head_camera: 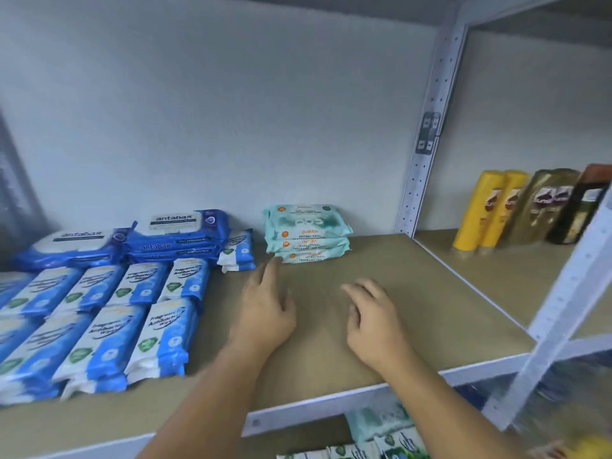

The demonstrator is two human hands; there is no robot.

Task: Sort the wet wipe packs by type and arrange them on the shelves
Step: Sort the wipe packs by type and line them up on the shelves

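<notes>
Brown shelf board (414, 293) — teal wipe packs (308, 235) against grey wall (231, 94)

We find the light soft, even and cool, with a bluish cast over the wall (231, 94) and no source we can place. The wall dims toward the upper left corner and the far left edge. Shadows are weak — only a faint, diffuse darkening on the shelf board (414, 293) beneath the left hand (265, 313) and the right hand (374, 323). The glossy blue-and-white packs (99, 326) carry a mild sheen, no hard glare. Motion blur softens the whole frame: both hands smear, the lower right corner worst. Print on the teal packs (308, 233) reads clearest. Wide-angle distortion tilts the rear post (427, 127) and the front post (563, 309).
</notes>
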